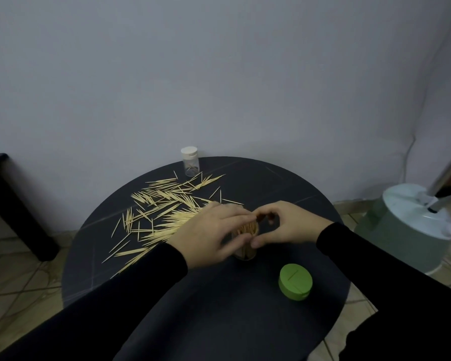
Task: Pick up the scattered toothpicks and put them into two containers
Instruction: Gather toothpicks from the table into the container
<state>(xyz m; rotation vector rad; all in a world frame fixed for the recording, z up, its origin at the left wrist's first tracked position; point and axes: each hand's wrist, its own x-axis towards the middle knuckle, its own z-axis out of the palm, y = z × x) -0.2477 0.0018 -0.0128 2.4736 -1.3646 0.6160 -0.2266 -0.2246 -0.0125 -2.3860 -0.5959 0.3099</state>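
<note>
Both hands meet over a small clear round container (246, 244) packed with upright pale wooden toothpicks, standing on the round black table (245, 308); the left hand (208, 234) curls its grip round the container's side, and the right hand (288, 224) pinches at its rim, though what that grip holds cannot be told. Left of the grips lie the scattered pale wooden toothpicks (164, 209); beyond them stands a clear white-capped plastic bottle (190, 161); near the right wrist sits a green round lid (295, 281).

Jar (246, 237) mostly hidden behind left hand (210, 234) & right hand (288, 225); only its toothpick-filled middle shows. Fingertips blurred, can't tell if pinching anything. Far vial (190, 162) contents too small to tell.
</note>
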